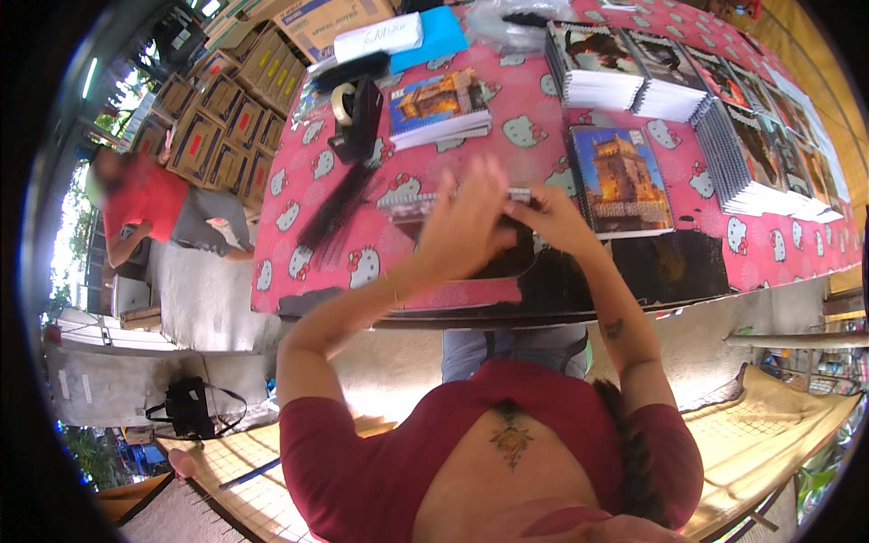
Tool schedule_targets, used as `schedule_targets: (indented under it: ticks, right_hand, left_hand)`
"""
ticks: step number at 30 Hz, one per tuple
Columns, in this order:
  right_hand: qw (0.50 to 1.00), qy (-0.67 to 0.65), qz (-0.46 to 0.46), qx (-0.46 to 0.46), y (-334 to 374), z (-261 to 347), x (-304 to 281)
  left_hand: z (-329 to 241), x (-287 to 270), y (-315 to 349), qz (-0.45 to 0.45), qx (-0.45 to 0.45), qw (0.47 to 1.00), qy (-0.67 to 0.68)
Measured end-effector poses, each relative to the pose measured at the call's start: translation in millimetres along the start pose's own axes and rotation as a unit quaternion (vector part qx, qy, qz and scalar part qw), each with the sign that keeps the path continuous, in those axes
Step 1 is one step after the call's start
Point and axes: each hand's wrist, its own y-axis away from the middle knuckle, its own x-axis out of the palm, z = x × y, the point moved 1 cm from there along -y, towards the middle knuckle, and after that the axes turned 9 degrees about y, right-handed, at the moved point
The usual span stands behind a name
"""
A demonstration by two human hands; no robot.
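A spiral notebook [405, 206] lies near the table's front edge, its coil binding along the far side. My left hand [463, 222] is over it with fingers stretched out across the binding, partly smeared by motion. At the right end of the binding, my right hand [550, 217] grips the notebook, thumb on top. The hands hide most of its cover. Close by on the right is a notebook with a tower on its cover [621, 181]. Farther off to the left sits a small stack of notebooks with a castle cover [439, 107].
A black tape dispenser [356, 122] and thin black strands [335, 213] lie at left on the pink patterned tablecloth [520, 131]. Several notebook stacks [597, 77] fill the far right. Cardboard boxes [217, 122] are piled beyond, near a person in red [154, 204].
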Motion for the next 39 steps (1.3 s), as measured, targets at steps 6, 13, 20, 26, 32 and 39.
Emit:
schedule_targets:
  ticks: [6,13,20,26,32,39]
  right_hand:
    - [1.000,0.012,-0.008,-0.020,-9,-3,5]
    - [0.999,0.034,0.016,0.014,-11,-5,0]
    - [0.999,0.014,0.003,0.031,-2,33,-17]
    - [0.999,0.023,0.045,0.008,-15,38,-51]
    - [0.994,0.054,0.049,-0.088,-27,34,-45]
    - [0.989,0.126,-0.071,-0.029,-11,33,-14]
  left_hand:
    - [17,-18,-27,-0.078,-0.046,0.996,-0.013]
    - [-10,1,-3,-0.040,-0.009,0.998,0.057]
    - [4,-25,-19,-0.177,-0.074,0.972,0.136]
    - [7,-24,-21,-0.189,-0.059,0.959,0.204]
    - [9,-21,-17,-0.187,-0.071,0.955,0.217]
    - [4,-30,-12,-0.188,-0.037,0.955,0.227]
